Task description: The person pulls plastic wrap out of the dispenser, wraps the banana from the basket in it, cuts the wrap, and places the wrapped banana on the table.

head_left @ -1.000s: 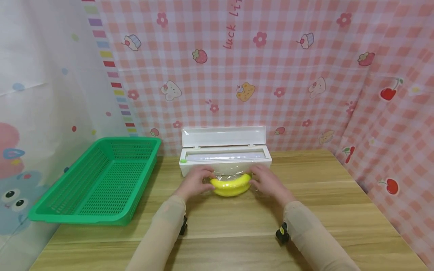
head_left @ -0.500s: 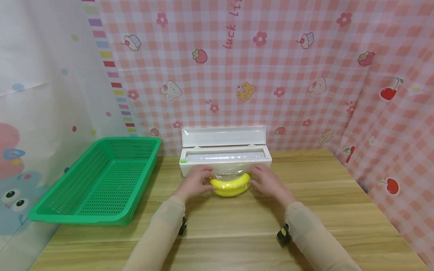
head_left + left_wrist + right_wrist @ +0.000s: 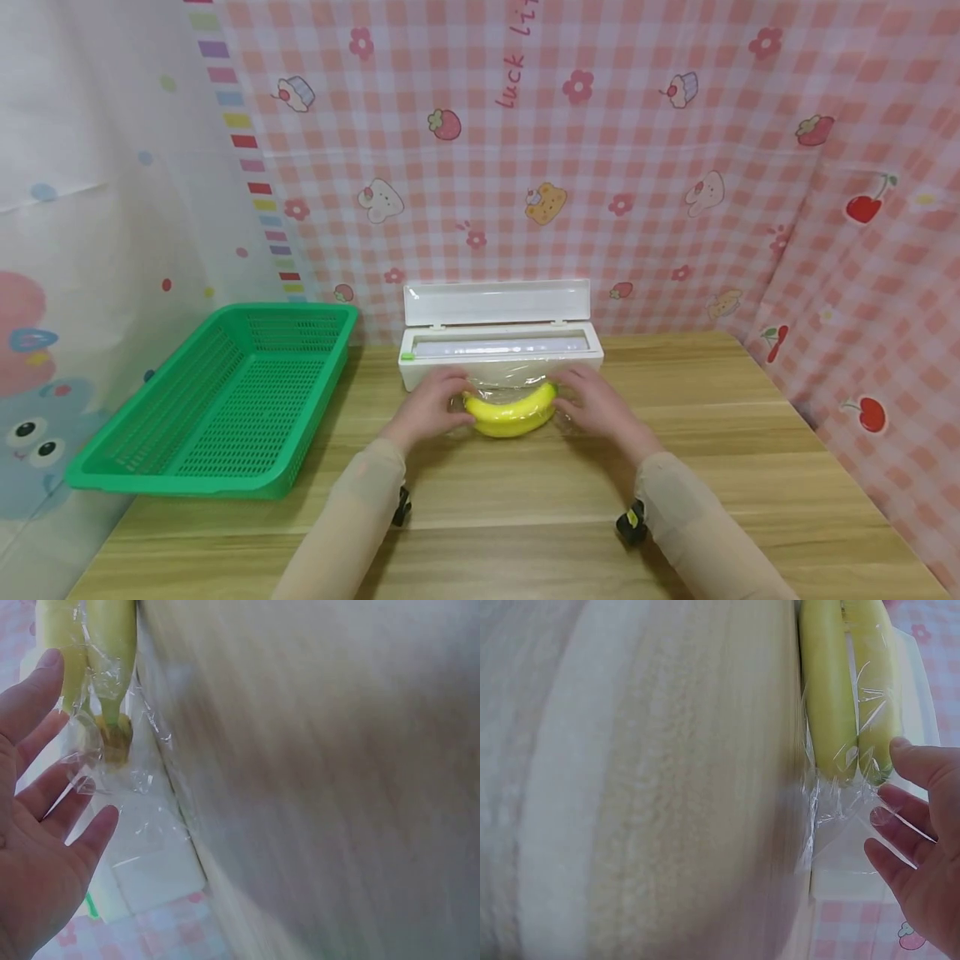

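Observation:
Two yellow bananas point(image 3: 512, 414), joined at the brown stem in the left wrist view, lie side by side under clear plastic wrap point(image 3: 832, 802). They sit right in front of a white cling film dispenser point(image 3: 498, 369) whose lid is raised. At the stem end, my left hand point(image 3: 431, 406) has its fingers spread loosely, fingertips against the wrap. My right hand point(image 3: 596, 404) is at the other end, with its thumb on a banana and the other fingers relaxed beside the loose wrap. Neither hand curls round the bananas.
A green plastic basket point(image 3: 225, 417) stands to the left on the wooden table point(image 3: 517, 533). Behind the dispenser hangs a pink checked cloth point(image 3: 480, 167), with more cloth along the right side and a white patterned one on the left.
The bananas have rolled slightly between my hands, showing a broader yellow side. My right forearm has shifted a little to the right; both hands stay at the banana ends.

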`<state>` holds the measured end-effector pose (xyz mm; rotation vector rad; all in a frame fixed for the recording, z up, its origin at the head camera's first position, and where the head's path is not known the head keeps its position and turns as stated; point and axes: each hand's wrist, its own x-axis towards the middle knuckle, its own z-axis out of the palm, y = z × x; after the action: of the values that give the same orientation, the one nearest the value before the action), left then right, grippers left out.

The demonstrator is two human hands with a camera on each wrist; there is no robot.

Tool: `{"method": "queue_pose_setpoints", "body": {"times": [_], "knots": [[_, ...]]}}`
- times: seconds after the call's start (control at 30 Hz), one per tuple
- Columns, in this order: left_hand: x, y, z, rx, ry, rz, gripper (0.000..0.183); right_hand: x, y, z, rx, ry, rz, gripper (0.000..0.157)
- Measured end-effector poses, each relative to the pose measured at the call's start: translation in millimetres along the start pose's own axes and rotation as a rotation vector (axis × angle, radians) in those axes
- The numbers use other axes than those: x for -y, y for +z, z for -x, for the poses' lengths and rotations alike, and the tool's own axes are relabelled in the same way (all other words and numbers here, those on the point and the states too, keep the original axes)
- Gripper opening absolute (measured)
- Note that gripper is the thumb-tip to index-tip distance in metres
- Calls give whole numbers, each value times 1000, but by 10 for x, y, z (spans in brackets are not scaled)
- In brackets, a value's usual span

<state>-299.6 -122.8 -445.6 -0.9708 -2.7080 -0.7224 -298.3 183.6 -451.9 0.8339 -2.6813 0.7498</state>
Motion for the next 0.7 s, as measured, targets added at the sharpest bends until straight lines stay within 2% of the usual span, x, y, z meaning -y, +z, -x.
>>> {"method": "queue_pose_setpoints", "body": {"times": [0.23, 0.43, 0.7], "knots": [[-10, -55, 39, -37, -42, 74, 54, 40, -31, 30, -7, 51, -31, 45], [-42, -118, 81, -75, -91, 127, 53, 93, -36, 44, -71, 25, -42, 44], [-86, -190, 131, -160, -128, 103, 52, 186, -28, 27, -167, -28, -39, 42]]}}
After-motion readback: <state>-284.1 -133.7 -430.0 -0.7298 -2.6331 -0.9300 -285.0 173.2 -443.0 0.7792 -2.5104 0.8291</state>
